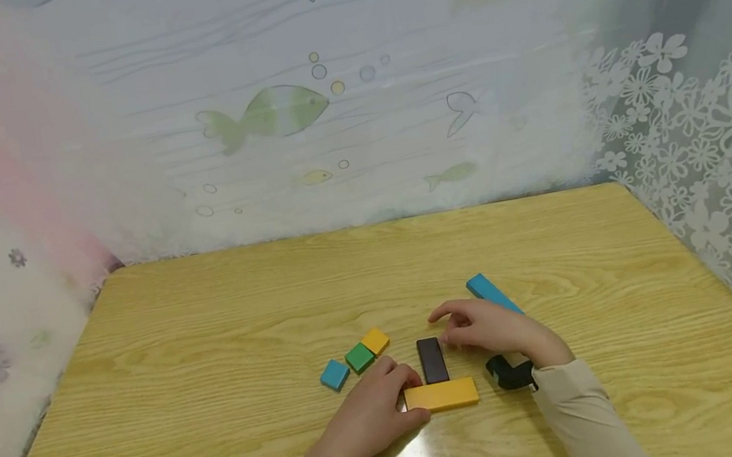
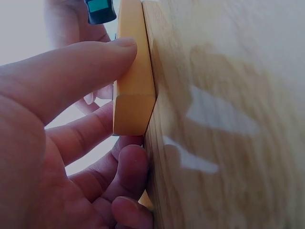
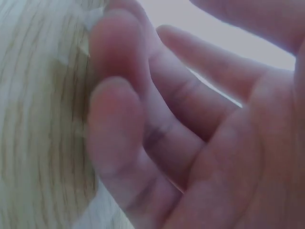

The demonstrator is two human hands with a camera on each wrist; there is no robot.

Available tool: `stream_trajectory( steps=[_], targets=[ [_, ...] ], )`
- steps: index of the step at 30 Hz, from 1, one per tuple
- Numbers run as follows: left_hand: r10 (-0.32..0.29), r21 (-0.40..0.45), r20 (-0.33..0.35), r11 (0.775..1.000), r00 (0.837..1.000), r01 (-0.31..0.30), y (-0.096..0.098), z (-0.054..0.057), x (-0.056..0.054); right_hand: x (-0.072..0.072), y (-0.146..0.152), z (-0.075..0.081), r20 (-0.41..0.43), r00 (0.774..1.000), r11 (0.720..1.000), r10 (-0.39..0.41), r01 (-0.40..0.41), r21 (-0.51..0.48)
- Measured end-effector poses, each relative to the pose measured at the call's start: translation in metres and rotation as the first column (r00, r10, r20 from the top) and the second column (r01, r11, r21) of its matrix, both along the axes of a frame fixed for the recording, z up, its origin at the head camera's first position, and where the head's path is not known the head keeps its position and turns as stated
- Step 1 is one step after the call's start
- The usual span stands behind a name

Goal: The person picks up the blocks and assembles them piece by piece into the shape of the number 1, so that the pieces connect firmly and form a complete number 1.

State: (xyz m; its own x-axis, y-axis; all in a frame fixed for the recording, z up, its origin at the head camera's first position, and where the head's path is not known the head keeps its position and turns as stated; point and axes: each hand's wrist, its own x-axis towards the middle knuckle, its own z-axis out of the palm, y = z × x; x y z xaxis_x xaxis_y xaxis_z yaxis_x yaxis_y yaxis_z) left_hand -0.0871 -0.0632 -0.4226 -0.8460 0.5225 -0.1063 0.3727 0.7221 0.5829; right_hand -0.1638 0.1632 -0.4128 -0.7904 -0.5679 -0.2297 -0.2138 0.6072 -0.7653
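Observation:
My left hand (image 1: pixel 369 412) holds a yellow-orange rectangular block (image 1: pixel 441 395) by its left end, low at the tabletop. In the left wrist view the thumb presses one long side of that block (image 2: pixel 131 112), with fingers behind it. A dark brown or black block (image 1: pixel 432 360) extends away from the middle of the yellow one, forming a T shape. Just right of the dark block hovers my right hand (image 1: pixel 497 327), its fingers loosely bent around nothing. Seen from the right wrist, the fingers (image 3: pixel 116 129) are bare, close to the wood.
Left of the dark block, small yellow (image 1: pixel 376 341), green (image 1: pixel 360 357) and blue (image 1: pixel 335 375) square blocks lie in a slanted row. A long blue block (image 1: pixel 493 294) lies beyond the right hand, partly hidden by it. Patterned curtains (image 1: pixel 380 138) border the wooden table (image 1: pixel 208 317).

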Motion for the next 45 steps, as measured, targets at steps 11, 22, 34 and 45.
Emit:
stream_trajectory(
  steps=[11,22,34,45],
  targets=[
    [0.005,0.011,0.01,1.0,1.0,-0.005,0.0,0.0,0.0,-0.004,0.004,0.005,-0.086,0.981,0.984,-0.172,0.167,-0.065],
    [0.012,0.029,0.007,1.0,1.0,-0.012,0.0,0.003,0.0,-0.006,0.015,0.01,-0.174,0.931,0.947,-0.321,0.313,-0.071],
    [0.009,0.034,-0.02,0.999,1.0,-0.008,0.0,0.001,-0.001,-0.01,0.027,0.009,-0.351,0.872,0.933,-0.342,0.359,-0.017],
    [-0.004,0.034,-0.011,0.999,1.0,0.005,0.0,0.002,0.0,-0.009,0.035,0.007,-0.281,0.874,0.917,-0.396,0.393,-0.068]
  ],
)
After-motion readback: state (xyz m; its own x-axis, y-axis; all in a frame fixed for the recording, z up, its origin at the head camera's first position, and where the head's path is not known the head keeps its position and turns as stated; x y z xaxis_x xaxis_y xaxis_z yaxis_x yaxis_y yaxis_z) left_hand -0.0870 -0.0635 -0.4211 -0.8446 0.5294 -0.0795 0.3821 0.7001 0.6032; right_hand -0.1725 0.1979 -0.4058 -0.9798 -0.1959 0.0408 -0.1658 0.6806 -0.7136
